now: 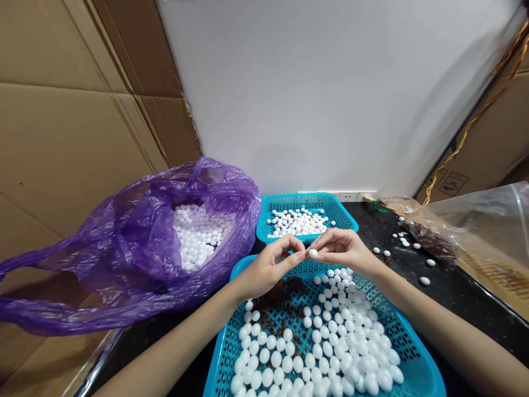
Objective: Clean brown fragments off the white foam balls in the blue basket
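Over the near blue basket (413, 347), my two hands meet fingertip to fingertip. Between the thumb and fingers of my right hand (345, 251) is a white egg-shaped bead (313, 253). My left hand (275, 262) is closed in a pinch right beside the bead; a speck of brown shows at its fingertips, too small to name. Below them, the basket holds many loose white beads (326, 347) and a heap of dark brown crumbly bits (279, 298) on its far left side.
Behind stands a second blue basket (349, 218) with smaller-looking white beads. A purple plastic bag (136, 242) of white beads lies left. On the black tabletop (450, 309) at right are stray beads and a clear bag (438, 242) of brown material. Cardboard (61, 127) rises at left.
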